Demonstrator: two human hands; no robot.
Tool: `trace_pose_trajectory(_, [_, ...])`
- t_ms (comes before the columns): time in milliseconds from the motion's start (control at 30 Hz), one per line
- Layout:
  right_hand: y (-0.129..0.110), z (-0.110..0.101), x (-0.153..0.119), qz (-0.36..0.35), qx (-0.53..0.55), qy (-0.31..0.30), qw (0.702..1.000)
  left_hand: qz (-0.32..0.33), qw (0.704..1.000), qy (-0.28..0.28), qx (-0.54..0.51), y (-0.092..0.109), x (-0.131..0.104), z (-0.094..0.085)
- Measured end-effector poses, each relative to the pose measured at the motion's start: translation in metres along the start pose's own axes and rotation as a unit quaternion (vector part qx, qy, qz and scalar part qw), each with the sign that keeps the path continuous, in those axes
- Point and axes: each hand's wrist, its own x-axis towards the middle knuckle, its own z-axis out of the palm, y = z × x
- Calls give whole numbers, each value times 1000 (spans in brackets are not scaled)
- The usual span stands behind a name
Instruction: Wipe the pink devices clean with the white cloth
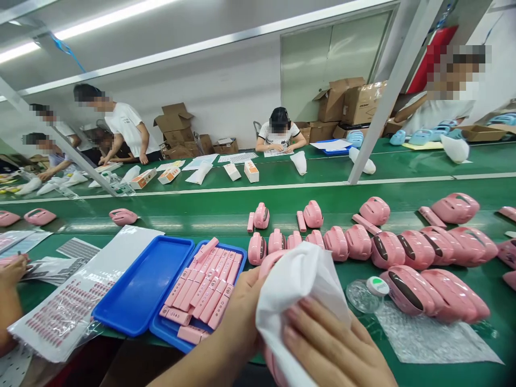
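Low in the middle, my left hand (241, 306) is closed around a glossy pink plastic handled device (269, 262). A soft white cloth-like wrap (296, 274) covers most of the device, so its front is hidden; I cannot tell whether the wrap is a cloth or a bag. From the right, my right hand (328, 341) presses the wrap against the device with its fingers together. Left of my hands, a blue tray (243, 252) carries several pink bar-shaped parts (205, 279) with small buttons. To the right stand several similar pink devices (387, 250) in rows.
An empty-looking blue tray (141, 285) and a bagged sticker sheet (66, 312) lie left. A clear plastic bottle (365, 295) and bubble wrap (435, 333) lie right. Beyond the green conveyor (193, 207), several people work near cartons; a co-worker's hand (12, 271) shows far left.
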Motion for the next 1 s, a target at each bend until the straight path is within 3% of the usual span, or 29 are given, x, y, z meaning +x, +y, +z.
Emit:
trace_pose_trajectory(67, [6,5,-19,134,46,21,990,15,1000,-15,-1,-3,2,-3])
trace_pose_trajectory(100, [8,8,-31,225,79,36,971,27,999,-21,7,-4,2,-4])
trace_pose_trajectory(167, [10,13,-52,377,149,57,913,60,997,-32,48,-4,1,-6])
trace_pose_trajectory(267, [12,14,-58,493,210,105,838,105,978,-72,164,3,-3,-4])
trace_pose_trajectory(333, [14,10,-39,469,233,111,844,119,952,-125,252,7,-5,0])
trace_pose_trajectory(367, [15,8,-26,428,238,97,866,120,935,-151,297,8,-6,2])
trace_pose_trajectory(433, [15,2,3,282,223,26,933,116,899,-182,382,7,-5,5])
trace_pose_trajectory(500, [16,-1,24,192,170,-12,967,116,867,-180,449,2,-2,6])
trace_pose_trajectory(567, [17,1,33,169,143,-4,975,125,850,-172,481,-5,0,5])
trace_pose_trajectory(633, [23,8,28,197,179,12,964,126,847,-169,488,-10,1,3])
trace_pose_trajectory(733, [39,21,6,294,234,52,925,107,874,-161,445,-11,1,-4])
trace_pose_trajectory(867, [55,30,-16,395,233,137,878,28,985,-42,167,-4,14,-13])
trace_pose_trajectory(933, [51,31,-13,383,234,114,886,6,1000,16,15,0,26,-15])
trace_pose_trajectory(1000, [40,31,-2,284,195,55,937,27,996,37,-78,0,35,-19])
